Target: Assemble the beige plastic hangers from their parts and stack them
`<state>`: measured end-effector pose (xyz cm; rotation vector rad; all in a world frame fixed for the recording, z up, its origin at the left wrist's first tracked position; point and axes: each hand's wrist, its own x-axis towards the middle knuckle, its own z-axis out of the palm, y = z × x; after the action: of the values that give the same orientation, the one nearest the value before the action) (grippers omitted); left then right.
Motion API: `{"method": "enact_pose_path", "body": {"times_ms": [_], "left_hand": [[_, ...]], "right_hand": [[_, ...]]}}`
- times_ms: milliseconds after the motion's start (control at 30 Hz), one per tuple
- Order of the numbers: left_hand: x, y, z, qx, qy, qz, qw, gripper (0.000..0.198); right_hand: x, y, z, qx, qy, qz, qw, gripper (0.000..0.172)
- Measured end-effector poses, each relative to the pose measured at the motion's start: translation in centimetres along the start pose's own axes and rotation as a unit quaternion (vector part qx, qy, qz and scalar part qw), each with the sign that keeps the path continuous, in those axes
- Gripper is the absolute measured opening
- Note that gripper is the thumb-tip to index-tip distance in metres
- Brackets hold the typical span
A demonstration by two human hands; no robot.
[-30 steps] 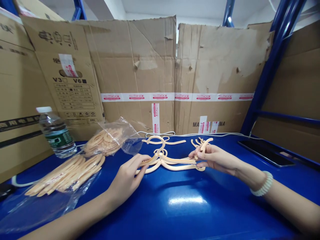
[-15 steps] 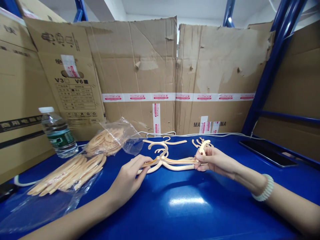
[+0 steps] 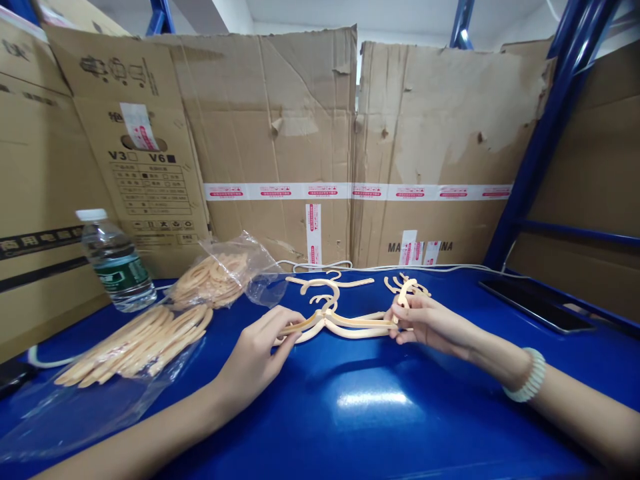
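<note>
- Between two bare forearms, a broad stretch of glossy blue tabletop (image 3: 360,433) spreads in front of the held hanger, giving the hands room toward the wearer; behind the hanger, the table runs back to a cardboard wall
- The held hanger (image 3: 360,325), peach-coloured, is at the middle of the scene, its hook upward; similar curved arms show just below it, and whether the two touch cannot be told
- Left hand (image 3: 263,340): thumb and fingers pinched on the left end of the held hanger
- Right hand (image 3: 430,323): at the hanger's right end, fingers closed on a small curved piece (image 3: 409,288) that sticks up; whether they also grip the hanger's tip is hidden
- The surface under the held hanger is smooth, with a bright glare in front; behind rise taped cardboard sheets (image 3: 280,153), and a blue metal post (image 3: 525,160) slants up to the right
- Behind the held hanger lie another hanger (image 3: 350,285), a white cable and, behind the right hand, loose curved pieces (image 3: 391,285)
- Left of the held hanger, a stack of peach parts (image 3: 135,343), a plastic-wrapped bundle (image 3: 205,283) and a water bottle (image 3: 123,273) crowd that side
- Right of the held hanger, past the right hand, a dark flat device (image 3: 537,307) lies flat
</note>
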<state>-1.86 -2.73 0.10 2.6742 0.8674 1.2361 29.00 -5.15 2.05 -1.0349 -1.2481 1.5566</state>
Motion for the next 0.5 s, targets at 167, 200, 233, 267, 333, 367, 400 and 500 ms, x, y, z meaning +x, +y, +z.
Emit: {"method": "enact_pose_path", "body": {"times_ms": [167,200,233,267,333,367,400,500], "left_hand": [[0.16,0.12,-0.08,0.002,0.004,-0.003,1.000,0.011],[0.19,0.15,-0.11,0.003,0.004,-0.003,1.000,0.012],[0.20,0.18,-0.13,0.003,0.003,-0.003,1.000,0.012],[0.21,0.20,-0.15,0.004,0.002,-0.003,1.000,0.012],[0.20,0.19,-0.16,0.007,0.000,0.003,1.000,0.012],[0.18,0.17,-0.14,0.009,-0.001,0.008,1.000,0.012],[0.16,0.13,-0.11,0.012,-0.002,0.014,1.000,0.012],[0.07,0.02,-0.02,0.015,-0.006,0.027,0.999,0.013]], "right_hand": [[-0.14,-0.23,-0.10,0.008,-0.003,0.009,1.000,0.036],[-0.15,-0.23,-0.13,0.008,-0.002,0.009,1.000,0.036],[-0.15,-0.22,-0.16,0.006,-0.002,0.008,1.000,0.035],[-0.14,-0.18,-0.18,0.004,-0.001,0.006,1.000,0.035],[-0.07,-0.05,-0.20,-0.002,0.005,-0.002,1.000,0.036],[-0.03,0.04,-0.17,-0.006,0.011,-0.009,1.000,0.038],[0.00,0.13,-0.12,-0.010,0.020,-0.018,1.000,0.040],[0.03,0.37,0.16,-0.026,0.044,-0.042,0.998,0.045]]}}
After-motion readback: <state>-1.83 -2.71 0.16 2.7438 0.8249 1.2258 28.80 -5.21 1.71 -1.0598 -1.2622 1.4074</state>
